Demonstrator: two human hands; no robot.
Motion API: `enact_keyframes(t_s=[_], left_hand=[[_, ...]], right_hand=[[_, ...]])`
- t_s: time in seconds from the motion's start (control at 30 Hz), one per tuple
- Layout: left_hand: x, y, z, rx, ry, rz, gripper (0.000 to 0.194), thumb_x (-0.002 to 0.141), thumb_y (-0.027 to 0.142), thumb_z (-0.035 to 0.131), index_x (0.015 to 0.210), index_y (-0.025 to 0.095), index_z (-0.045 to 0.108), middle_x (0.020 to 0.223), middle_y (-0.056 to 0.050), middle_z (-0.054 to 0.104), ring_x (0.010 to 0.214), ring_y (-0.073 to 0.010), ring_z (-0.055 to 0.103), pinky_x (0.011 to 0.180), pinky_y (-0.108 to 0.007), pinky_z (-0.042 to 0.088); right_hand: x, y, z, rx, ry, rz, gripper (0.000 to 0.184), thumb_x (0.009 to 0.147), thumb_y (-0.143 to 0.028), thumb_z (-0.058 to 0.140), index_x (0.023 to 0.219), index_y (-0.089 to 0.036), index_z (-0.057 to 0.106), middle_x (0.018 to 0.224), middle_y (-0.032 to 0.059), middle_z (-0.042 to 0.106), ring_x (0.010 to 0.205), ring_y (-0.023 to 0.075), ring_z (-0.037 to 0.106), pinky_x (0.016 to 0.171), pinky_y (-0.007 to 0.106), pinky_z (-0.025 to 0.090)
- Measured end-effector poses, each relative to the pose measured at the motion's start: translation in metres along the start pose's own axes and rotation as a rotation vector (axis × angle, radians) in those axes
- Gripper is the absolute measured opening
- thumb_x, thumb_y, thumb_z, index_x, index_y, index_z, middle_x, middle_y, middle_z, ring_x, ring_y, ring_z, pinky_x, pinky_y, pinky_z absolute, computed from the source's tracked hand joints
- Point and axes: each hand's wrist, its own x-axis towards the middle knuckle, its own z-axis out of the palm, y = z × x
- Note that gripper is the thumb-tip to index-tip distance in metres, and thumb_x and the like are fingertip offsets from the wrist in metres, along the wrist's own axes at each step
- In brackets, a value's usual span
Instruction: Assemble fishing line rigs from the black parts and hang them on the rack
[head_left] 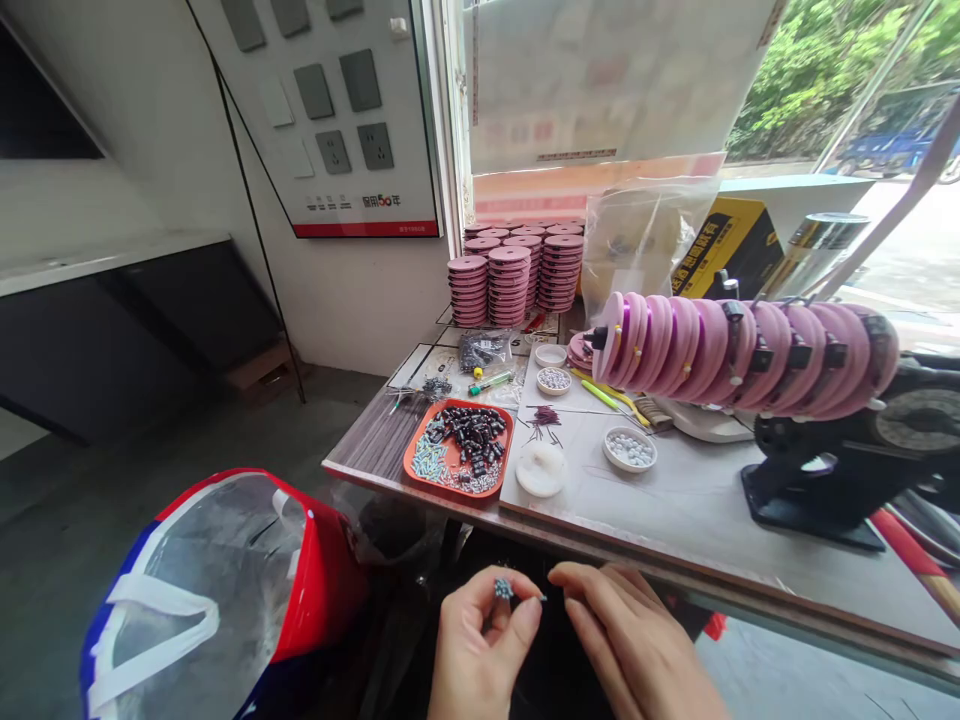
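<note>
Low in front of the table edge, my left hand (486,640) is closed in a pinch. A small cluster of bluish-grey beads or pins (503,589) pokes out of its curled fingers. A tiny tip shows between its thumb and index finger, too small to name. Just to the right, my right hand (626,635) has its fingers stretched out toward that tip, a narrow gap apart, with nothing visible in them. Beyond both hands lies an orange tray (413,474) with black parts, pale blue-green pieces and small silvery bits. A round white dish (541,470) stands beside it.
A black stand (810,495) carries a row of pink discs (697,345) on the right. Stacked pink spools (510,285) stand at the back. White bead dishes (630,450), a green-handled tool (600,393) and a plastic bag (484,350) lie around. A red-and-blue bag (322,560) stands lower left.
</note>
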Motion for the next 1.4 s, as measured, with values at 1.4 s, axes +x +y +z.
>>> enact_keyframes(t_s=[1.4], left_hand=[[0.019, 0.027, -0.025, -0.527, -0.029, -0.318, 0.033, 0.069, 0.041, 0.074, 0.08, 0.016, 0.056, 0.047, 0.012, 0.028, 0.042, -0.0031, 0.015, 0.037, -0.014, 0.014]], right_hand=[[0.007, -0.001, -0.023, 0.316, 0.034, 0.054, 0.008, 0.086, -0.016, 0.055, 0.081, -0.022, 0.059, 0.07, -0.0013, 0.063, 0.065, 0.0127, 0.059, 0.064, 0.023, 0.047]])
